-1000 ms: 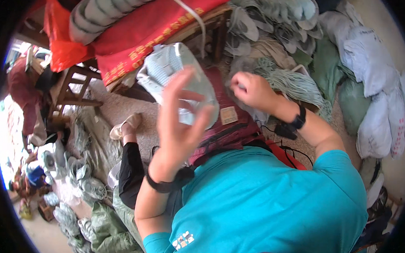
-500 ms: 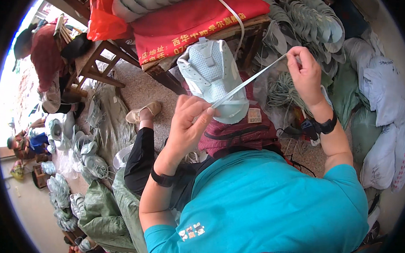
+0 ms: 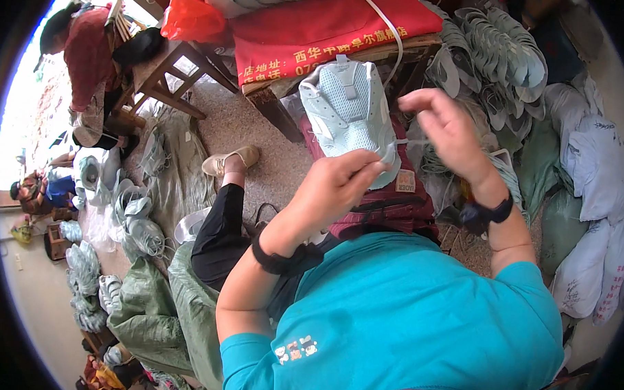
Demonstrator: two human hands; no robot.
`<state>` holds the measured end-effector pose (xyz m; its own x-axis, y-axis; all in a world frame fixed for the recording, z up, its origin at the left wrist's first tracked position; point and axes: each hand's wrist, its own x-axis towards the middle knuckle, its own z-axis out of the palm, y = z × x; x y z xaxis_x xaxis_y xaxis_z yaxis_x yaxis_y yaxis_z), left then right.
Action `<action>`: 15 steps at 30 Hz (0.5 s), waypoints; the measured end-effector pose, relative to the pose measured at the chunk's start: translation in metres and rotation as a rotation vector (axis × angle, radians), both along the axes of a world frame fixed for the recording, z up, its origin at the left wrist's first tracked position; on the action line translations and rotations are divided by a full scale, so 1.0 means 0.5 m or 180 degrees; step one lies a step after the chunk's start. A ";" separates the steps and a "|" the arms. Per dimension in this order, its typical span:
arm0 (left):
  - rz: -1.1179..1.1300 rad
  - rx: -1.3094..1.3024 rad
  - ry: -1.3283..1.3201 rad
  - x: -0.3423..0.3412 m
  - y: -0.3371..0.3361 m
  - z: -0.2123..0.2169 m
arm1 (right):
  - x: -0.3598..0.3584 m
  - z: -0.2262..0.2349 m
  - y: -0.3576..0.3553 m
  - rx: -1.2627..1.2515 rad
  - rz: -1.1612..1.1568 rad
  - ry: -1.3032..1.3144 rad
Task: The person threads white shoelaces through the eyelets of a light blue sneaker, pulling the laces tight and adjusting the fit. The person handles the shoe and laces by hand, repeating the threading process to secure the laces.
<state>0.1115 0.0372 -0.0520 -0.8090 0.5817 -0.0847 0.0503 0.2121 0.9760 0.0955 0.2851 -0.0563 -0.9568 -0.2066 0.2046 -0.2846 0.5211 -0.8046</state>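
Observation:
A pale blue-grey shoe upper (image 3: 349, 103) with a mesh tongue lies toe toward me on maroon cloth (image 3: 411, 198) over my lap. My left hand (image 3: 343, 186) is closed in a pinch against its toe; the pinched part of the lace is mostly hidden by the fingers. A short stretch of pale flat lace (image 3: 411, 141) shows at the right side of the toe, running toward my right hand. Held up to the right of the upper, my right hand (image 3: 448, 131) has its fingers curved and apart, slightly blurred.
Ahead stands a wooden bench (image 3: 270, 107) covered with red printed cloth (image 3: 331, 37), with a row of grey shoe parts on top. Stacked shoe pieces (image 3: 502, 57) and white sacks (image 3: 595, 157) sit at right. Green sacks (image 3: 149, 320) lie at left, and another person (image 3: 90, 56) sits far left.
The lace was stretched tight between both hands; now only a short stretch shows. My left hand has moved right onto the toe, and my right hand has come lower with its fingers loosened.

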 end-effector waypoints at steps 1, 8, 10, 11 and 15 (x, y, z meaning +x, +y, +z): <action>-0.0012 -0.0149 0.0228 -0.003 0.010 -0.001 | 0.014 0.003 -0.039 -0.0765 0.0380 -0.0171; 0.0290 -0.0093 0.0252 -0.013 0.020 -0.021 | 0.024 0.033 -0.080 -0.0346 0.0823 -0.0223; 0.0458 0.0120 0.0145 -0.016 0.018 -0.036 | 0.018 0.037 -0.074 -0.0182 0.0810 -0.0180; 0.0550 0.0239 0.0171 -0.021 0.016 -0.045 | 0.013 0.038 -0.072 -0.0069 0.0803 -0.0103; 0.1272 0.0712 0.0457 -0.048 0.018 -0.095 | -0.012 0.002 -0.066 -0.0084 0.0140 -0.0124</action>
<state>0.0873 0.0462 -0.0994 -0.9673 0.2139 0.1360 0.1452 0.0278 0.9890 0.0893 0.2521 -0.0551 -0.9543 -0.2436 0.1734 -0.2750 0.4872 -0.8288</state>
